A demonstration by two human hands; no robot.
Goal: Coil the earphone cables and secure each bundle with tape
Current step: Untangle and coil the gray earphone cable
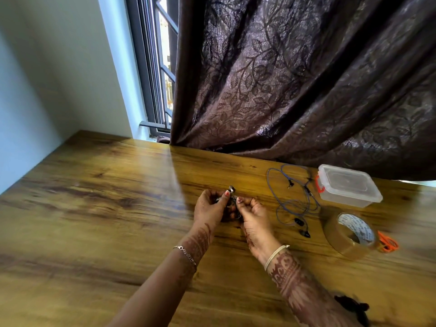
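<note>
The left hand [212, 206] and right hand [253, 218] met just above the glossy, wood-grained table [118, 208], fingers curled and pinching a small, dark earphone bundle [232, 204] between them. To their right, a thin blue-cabled earphone [299, 221] lay in loose loops beside a clear lidded plastic box [349, 187], a glossy brown tape roll [342, 241] and orange scissors [388, 243]. Wide tabletop stretched leftward.

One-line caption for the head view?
Left hand and right hand grip a dark earphone cable over wooden table; blue-cabled earphones lie uncoiled near brown tape roll.
</note>
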